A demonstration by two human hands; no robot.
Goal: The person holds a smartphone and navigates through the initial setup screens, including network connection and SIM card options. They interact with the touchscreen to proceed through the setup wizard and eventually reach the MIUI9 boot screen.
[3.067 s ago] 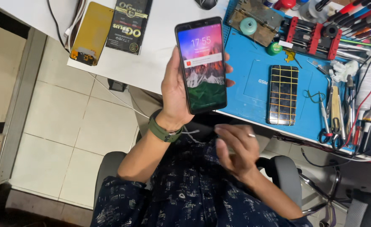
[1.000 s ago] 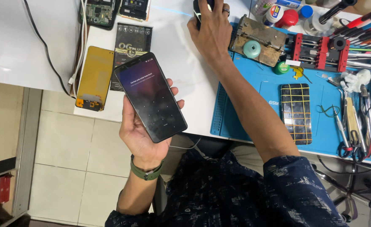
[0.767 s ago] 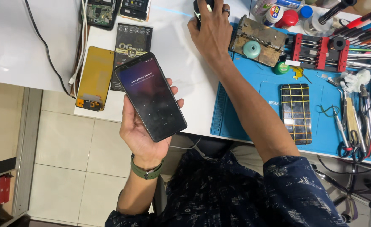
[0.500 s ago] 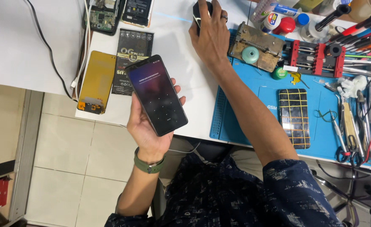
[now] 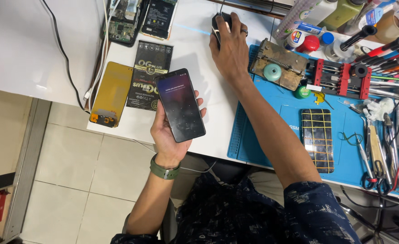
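In the head view, the left hand (image 5: 170, 133) grips a smartphone (image 5: 180, 105) from below, palm under its back and fingertips curling round the right edge. The smartphone is a slim black slab with rounded corners, held tilted, its top leaning toward the left, above the near edge of the white table (image 5: 199, 49). Its screen is lit dimly in dark red and purple tones, with a small line of pale text near the top and a grid of faint dots lower down. A green wristband (image 5: 164, 170) sits on the left wrist.

The right hand (image 5: 229, 45) reaches far forward and lies cupped over a black computer mouse (image 5: 217, 25), fingers draped on its top; a ring shows on one finger.

Just left of the smartphone, flat on the table, lie a black printed packet (image 5: 149, 74) and a yellow-backed display panel (image 5: 111, 94). Further back sit two opened phone bodies (image 5: 140, 20). Right of the forearm a blue work mat (image 5: 294, 122) carries another phone wrapped in crossed yellow bands (image 5: 318, 140), a metal clamp fixture (image 5: 278, 65), and a red tool holder (image 5: 339, 77). Tweezers and scissors (image 5: 378, 153) crowd the mat's right edge.
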